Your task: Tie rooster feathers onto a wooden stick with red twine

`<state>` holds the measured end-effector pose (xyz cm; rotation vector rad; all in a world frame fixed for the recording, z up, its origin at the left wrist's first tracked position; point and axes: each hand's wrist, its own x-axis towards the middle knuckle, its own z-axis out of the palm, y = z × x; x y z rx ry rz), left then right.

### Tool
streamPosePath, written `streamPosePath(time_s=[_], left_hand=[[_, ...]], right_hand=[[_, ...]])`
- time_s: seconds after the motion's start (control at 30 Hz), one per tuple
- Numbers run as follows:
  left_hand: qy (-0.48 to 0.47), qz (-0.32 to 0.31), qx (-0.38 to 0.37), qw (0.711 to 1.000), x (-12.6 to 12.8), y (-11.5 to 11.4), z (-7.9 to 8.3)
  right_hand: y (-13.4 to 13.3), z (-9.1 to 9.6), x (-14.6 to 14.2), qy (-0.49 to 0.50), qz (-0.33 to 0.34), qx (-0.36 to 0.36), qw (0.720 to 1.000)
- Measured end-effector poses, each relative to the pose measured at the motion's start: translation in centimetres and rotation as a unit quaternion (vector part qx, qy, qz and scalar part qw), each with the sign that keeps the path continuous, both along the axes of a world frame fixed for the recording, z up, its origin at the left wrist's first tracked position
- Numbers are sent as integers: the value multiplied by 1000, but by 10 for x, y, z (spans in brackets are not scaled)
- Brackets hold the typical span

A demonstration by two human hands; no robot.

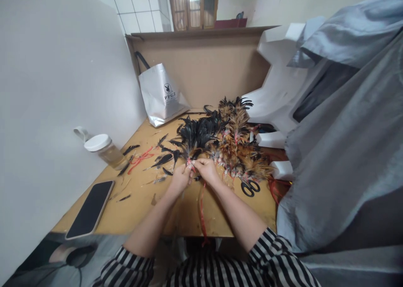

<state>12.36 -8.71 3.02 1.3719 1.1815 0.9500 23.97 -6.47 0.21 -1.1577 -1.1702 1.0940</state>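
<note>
My left hand (181,178) and my right hand (206,169) meet over the middle of the wooden table (141,211). Both are closed, pinching the base of a bundle of black feathers (197,135) where a red string (202,213) is wrapped. The string trails down from my hands past the table's front edge. The feathers fan out away from me.
Bundles of brown feathers (241,150) lie to the right, with black scissors (249,187) beside them. Loose black feathers and red string scraps (140,158) lie left. A phone (90,209), a lidded jar (105,149), a silver bag (160,94) and grey cloth (343,152) surround the table.
</note>
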Motion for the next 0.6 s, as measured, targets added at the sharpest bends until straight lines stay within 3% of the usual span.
streamPosePath(time_s=[0.07, 0.17, 0.3, 0.47, 0.6], left_hand=[[42, 13, 32, 998, 2, 3, 0], [79, 18, 58, 995, 6, 9, -2], [64, 10, 13, 998, 12, 14, -6], [-95, 30, -53, 994, 21, 12, -12], [-240, 35, -126, 962, 20, 12, -11]], right_hand=[[0, -2, -4, -6, -31, 8, 999], [-1, -1, -5, 66, -42, -14, 997], [-3, 1, -2, 133, -21, -46, 990], [-1, 1, 6, 203, 27, -86, 975], [1, 4, 13, 215, 14, -108, 971]])
